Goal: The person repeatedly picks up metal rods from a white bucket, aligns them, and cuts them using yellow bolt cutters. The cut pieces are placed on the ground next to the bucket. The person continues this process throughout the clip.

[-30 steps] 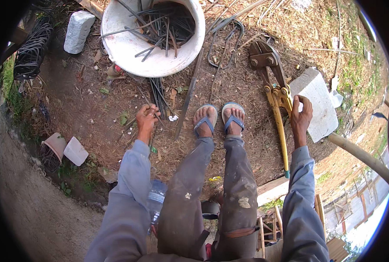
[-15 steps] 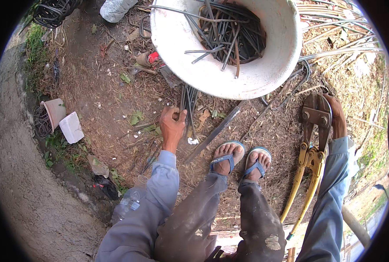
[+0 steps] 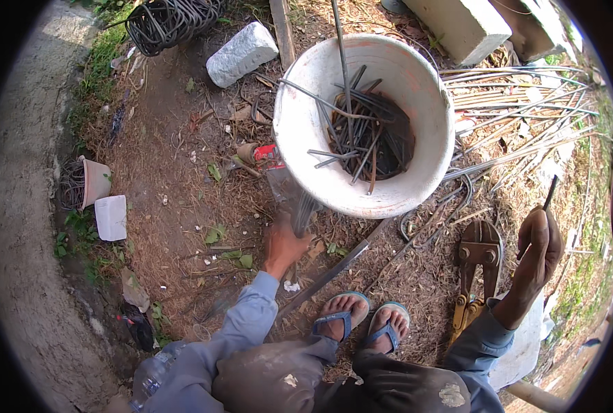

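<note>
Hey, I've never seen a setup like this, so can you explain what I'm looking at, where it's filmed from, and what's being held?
There's no machine here, just a person's two bare hands. The view comes from a wide fisheye camera worn on the head, looking down, so straight edges bend near the rim. The right hand holds a short dark rod pointing up. The left hand is at a bundle of rods; its grip is hard to see. On the ground are a bolt cutter, a pale block and a white bucket with more rods inside.
</note>
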Demonstrator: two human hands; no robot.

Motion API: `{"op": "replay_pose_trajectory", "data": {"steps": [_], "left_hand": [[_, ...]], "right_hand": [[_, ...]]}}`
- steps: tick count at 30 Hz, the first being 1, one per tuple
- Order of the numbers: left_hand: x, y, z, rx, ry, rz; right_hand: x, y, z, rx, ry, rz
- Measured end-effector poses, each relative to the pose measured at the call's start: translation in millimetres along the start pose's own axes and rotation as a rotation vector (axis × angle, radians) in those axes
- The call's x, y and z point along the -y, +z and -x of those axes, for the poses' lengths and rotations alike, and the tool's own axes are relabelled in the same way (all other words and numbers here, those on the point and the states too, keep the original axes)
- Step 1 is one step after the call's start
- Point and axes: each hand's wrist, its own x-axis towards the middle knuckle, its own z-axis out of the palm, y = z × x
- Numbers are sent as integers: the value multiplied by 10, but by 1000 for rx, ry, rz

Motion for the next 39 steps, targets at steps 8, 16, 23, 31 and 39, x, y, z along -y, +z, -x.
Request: {"op": "replay_pose_trajectory", "data": {"steps": [8, 16, 23, 31, 39], "left_hand": [[120, 235, 44, -101, 126, -244], [1254, 382, -70, 25, -78, 369], [-233, 15, 672, 369, -312, 1495], [-481, 380, 697, 594, -230, 1553], [-548, 476, 729, 566, -321, 1547]], "right_hand": [[752, 702, -69, 242, -364, 13], [419, 969, 1004, 685, 163, -398], [81, 1427, 1820, 1184, 379, -381], [-719, 1537, 2315, 853, 639, -378], [-703, 1478, 2361, 694, 615, -268]]}}
